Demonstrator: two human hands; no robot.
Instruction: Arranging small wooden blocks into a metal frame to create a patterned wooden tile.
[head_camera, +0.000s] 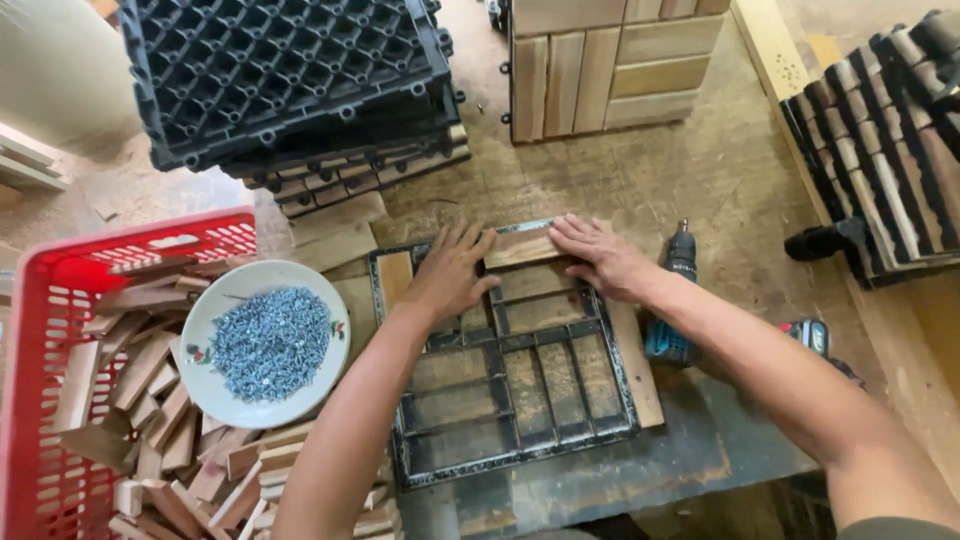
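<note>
A: How much room is there around the work, going from the left?

B: Little. A red crate (60, 300) of wood offcuts crowds the left edge, a white plate of screws (265, 342) sits on its corner, just beside the black grid frame (510, 400). Stacked black tiles (290, 80) close off the far side. A cordless drill (672, 300) lies just right of the frame, and the striped stack (880, 150) stands well apart. The desk (720, 170) is bare only beyond the frame, toward the far right.

A: Where is the wooden slat (520, 246) relative to the fingers?

B: At the frame's far edge. The left hand (450, 272) lies flat, fingers (462, 240) spread, touching the slat's left end; the right hand (600, 255) presses its right end, fingers (572, 228) nearly together. Neither clamps it.

A: And its long axis?

B: Left to right, along the frame's far edge, the right end slightly farther away.
</note>
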